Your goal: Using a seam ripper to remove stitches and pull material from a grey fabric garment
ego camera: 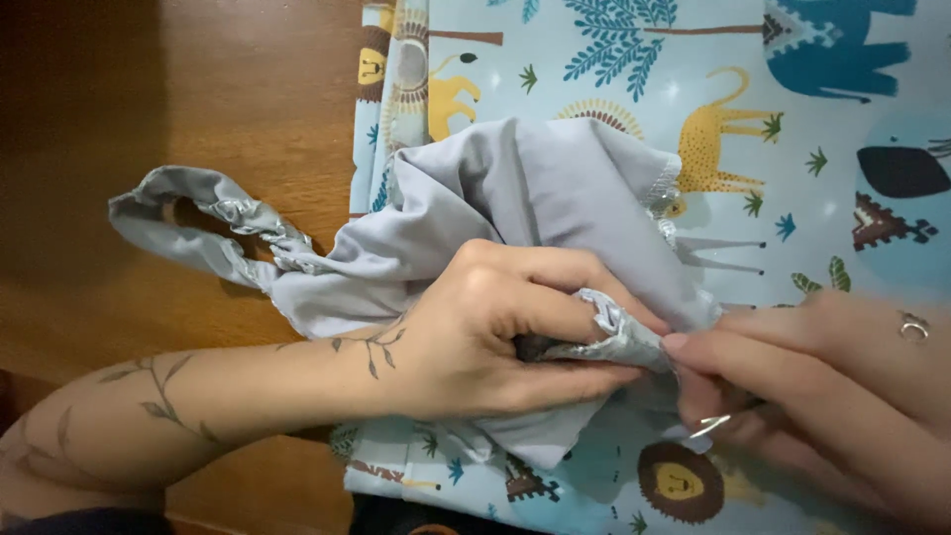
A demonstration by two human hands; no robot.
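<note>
Head view looks straight down on a grey garment [515, 198] bunched in a loose heap on a pale blue cloth printed with animals [792, 119], which covers the right part of the scene. To the left lies bare brown wooden surface [198, 89]. A gathered, elasticated loop of the grey garment [198, 223] trails off the heap to the left and rests on the wood, well apart from both hands.

The left hand [495, 332] comes in from the near left, its forearm marked with a leafy vine tattoo [158, 391]. It lies on the near side of the heap with its fingers curled together — they are clamped on a ruched, shiny edge of the garment [614, 332], which pokes out between the index finger above and the thumb below. The rest of the fabric spreads away far and left of the knuckles, and a fold hangs under the palm toward the near edge.

The right hand [822, 396] enters from the near right, somewhat blurred, with a ring [913, 326] on one finger. Its fingertips [684, 347] meet the same ruched edge just beside the left hand's fingertips, pressed together on the fabric — the two grips almost touch. A thin, pale, glinting sliver [711, 426] shows beneath the right fingers; what it is cannot be told.
</note>
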